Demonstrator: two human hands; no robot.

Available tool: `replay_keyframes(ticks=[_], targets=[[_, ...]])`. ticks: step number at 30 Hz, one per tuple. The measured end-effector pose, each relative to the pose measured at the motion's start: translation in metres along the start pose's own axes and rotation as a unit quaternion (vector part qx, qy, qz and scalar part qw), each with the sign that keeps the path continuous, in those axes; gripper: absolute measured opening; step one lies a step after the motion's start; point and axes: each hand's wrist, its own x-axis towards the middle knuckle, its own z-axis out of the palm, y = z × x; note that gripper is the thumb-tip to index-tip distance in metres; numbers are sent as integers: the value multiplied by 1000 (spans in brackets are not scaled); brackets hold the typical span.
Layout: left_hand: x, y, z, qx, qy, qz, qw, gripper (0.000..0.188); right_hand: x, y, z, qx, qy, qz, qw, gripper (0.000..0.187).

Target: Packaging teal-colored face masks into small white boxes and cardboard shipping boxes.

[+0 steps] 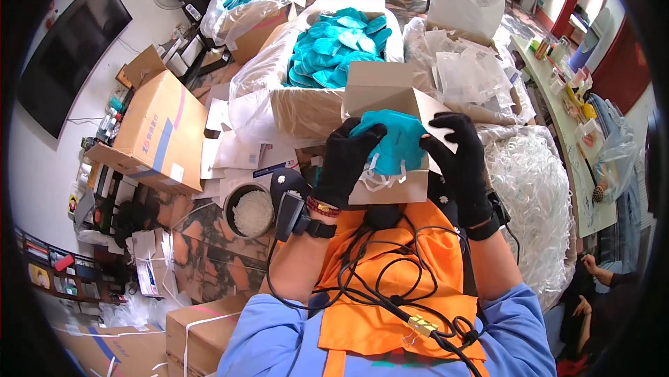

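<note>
A teal cup-shaped face mask (391, 141) hangs in front of me above an open cardboard box, its white elastic straps (380, 180) dangling at the lower edge. My left hand (346, 161), in a black glove, is closed on the mask's left side, thumb across its front. At the right edge is my right hand (456, 157), in a black glove with bare skin at one fingertip. Its fingers stand apart, and that fingertip is at the mask's rim. The small box (380, 84) has its flaps up; its inside is mostly hidden behind the mask.
Beyond it, a plastic-lined carton (306, 109) is heaped with teal masks. White elastic loops (529, 189) fill a bag at my right. A bowl of white bits (252, 213) and a large carton (157, 129) stand left. Black cables (380, 272) drape over my orange apron. Another person's hand (592, 265) shows lower right.
</note>
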Motion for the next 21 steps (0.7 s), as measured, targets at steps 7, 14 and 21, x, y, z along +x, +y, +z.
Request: replay_keyframes(ticks=[7, 14, 21], targets=[[-7, 39, 23, 36, -135, -17, 990, 22, 10, -11, -7, 254, -268, 227, 901, 41], [-12, 27, 20, -60, -266, -137, 952, 30, 12, -10, -23, 259, -146, 215, 930, 32], [-8, 26, 28, -60, -253, -177, 949, 29, 15, 8, -43, 256, -251, 220, 907, 30]])
